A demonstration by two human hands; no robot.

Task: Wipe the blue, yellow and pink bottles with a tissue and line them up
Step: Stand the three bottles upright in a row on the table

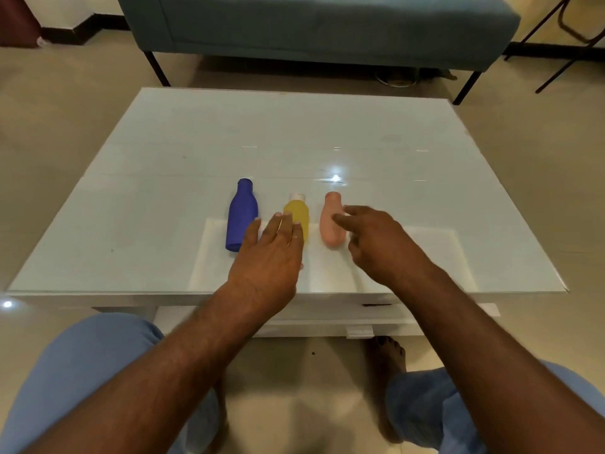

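Note:
Three bottles lie side by side on the white glass table [163, 191], necks pointing away from me. The blue bottle [240, 214] is on the left, the yellow bottle [298, 213] with a white cap in the middle, the pink bottle [329, 224] on the right. My left hand [268, 257] is flat with straight fingers, its fingertips over the near end of the yellow bottle. My right hand [376, 244] hovers at the pink bottle's right side with fingers loosely bent, one finger lying across the bottle. No tissue shows in either hand.
A teal sofa [311, 27] stands beyond the table's far edge. Dark chair legs [556, 60] are at the back right. My knees in blue trousers and a bare foot [389, 355] are below the table's near edge [98, 294].

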